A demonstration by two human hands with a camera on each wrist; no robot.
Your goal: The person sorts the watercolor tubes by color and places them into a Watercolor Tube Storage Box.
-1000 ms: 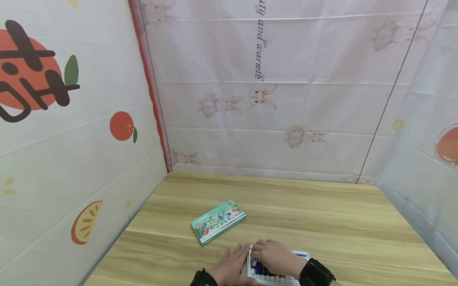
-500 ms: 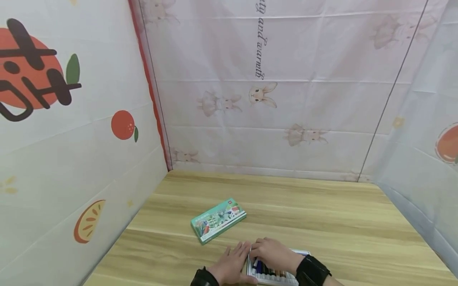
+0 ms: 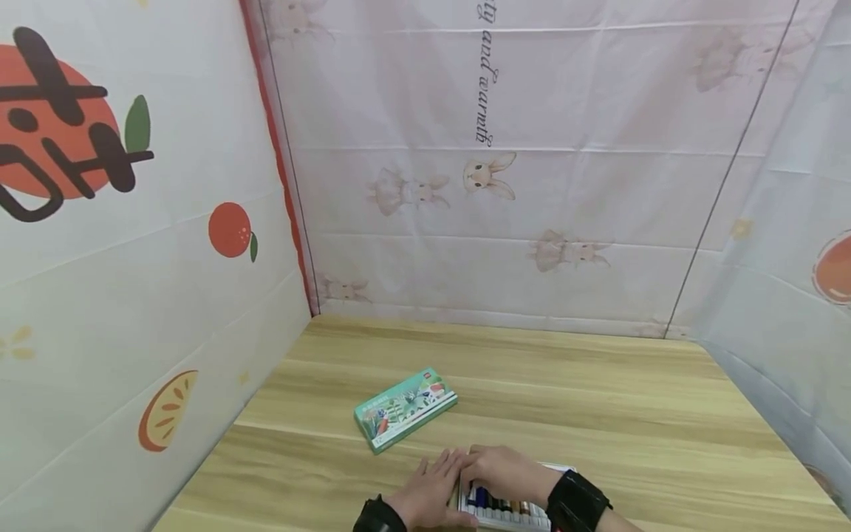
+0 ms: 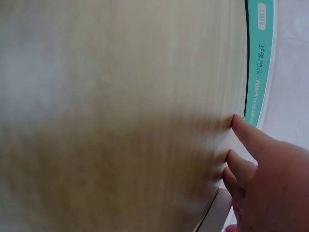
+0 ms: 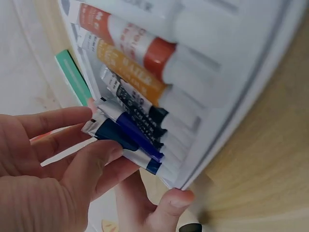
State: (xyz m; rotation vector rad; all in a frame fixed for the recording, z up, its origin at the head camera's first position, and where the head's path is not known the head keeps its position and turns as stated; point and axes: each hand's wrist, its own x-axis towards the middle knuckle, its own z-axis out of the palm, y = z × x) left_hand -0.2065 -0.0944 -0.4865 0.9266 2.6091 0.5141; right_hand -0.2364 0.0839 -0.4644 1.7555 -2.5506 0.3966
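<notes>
Showing, from left to right across the bench [image 3: 631, 414], first the green box [image 3: 405, 411], lying aslant beyond the tray and standing apart from both hands. Next, spreading the straight fingers of the left hand [image 3: 432, 491] along the left end of the white tray [image 3: 508, 525], touching the bench with fingertips in the left wrist view, and setting the thumb against the tray's near-left corner. Immediately to the right, pinching the dark blue tube [image 5: 116, 134] between thumb and fingers of the right hand [image 3: 508, 474], with the crimped end lying at the fingers and the white cap pointing toward the person. Marking the governing relation: placing the dark blue tube at the tray's leftmost end, within the right hand and just beside the left, thus making the right hand the nearer; running the tube's long axis roughly fore and aft, across the tray's left-right length, and tilting somewhat; leaving unclear any full seating in a slot. Continuing rightward along the row, crowding the pinched tube with the violet-blue tube [image 5: 137, 134], then presenting the black tube [image 5: 133, 107], the orange-yellow tube [image 5: 133, 67], the red-orange tube [image 5: 128, 38] and the white tube [image 5: 140, 12]. Ending at right with the black wrist band [image 3: 577, 501].
</notes>
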